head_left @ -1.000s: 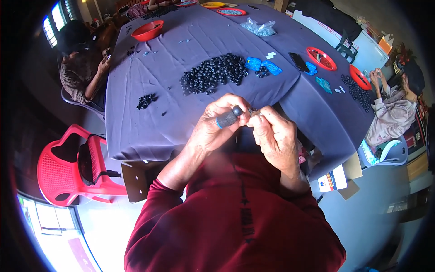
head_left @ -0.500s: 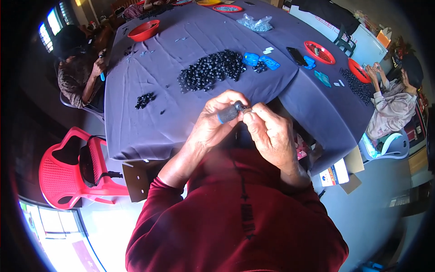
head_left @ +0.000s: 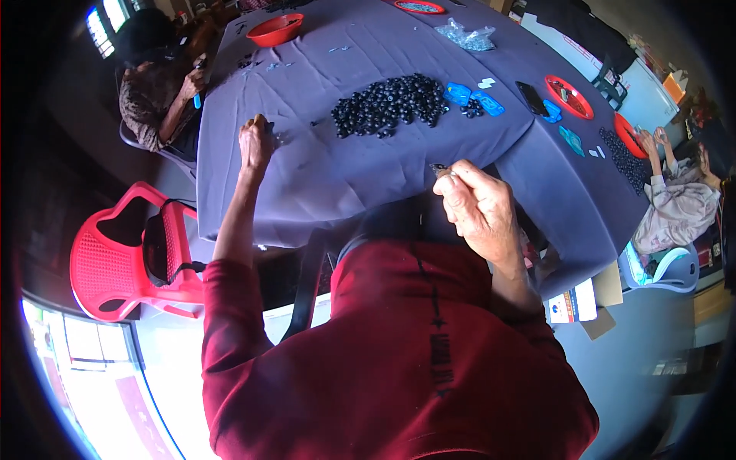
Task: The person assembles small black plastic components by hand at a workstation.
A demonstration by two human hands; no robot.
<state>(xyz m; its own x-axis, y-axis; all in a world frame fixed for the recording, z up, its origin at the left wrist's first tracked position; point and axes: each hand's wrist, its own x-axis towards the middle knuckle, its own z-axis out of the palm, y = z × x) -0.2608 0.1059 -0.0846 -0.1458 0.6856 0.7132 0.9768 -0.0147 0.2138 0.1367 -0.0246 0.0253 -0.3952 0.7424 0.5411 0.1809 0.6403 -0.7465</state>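
Four red bowls (head_left: 275, 29) on the counter (head_left: 322, 176), one heap of black parts (head_left: 389, 103), two red chairs (head_left: 115, 261), two co-workers (head_left: 157, 100).

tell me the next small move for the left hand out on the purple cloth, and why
Probably close the fingers on one small dark piece and bring it back toward the right hand. The left hand is stretched out to the little scatter of dark parts on the purple tablecloth, while the right hand waits near the body pinching a small metal piece. Whether the left hand already grips anything is too small to tell.
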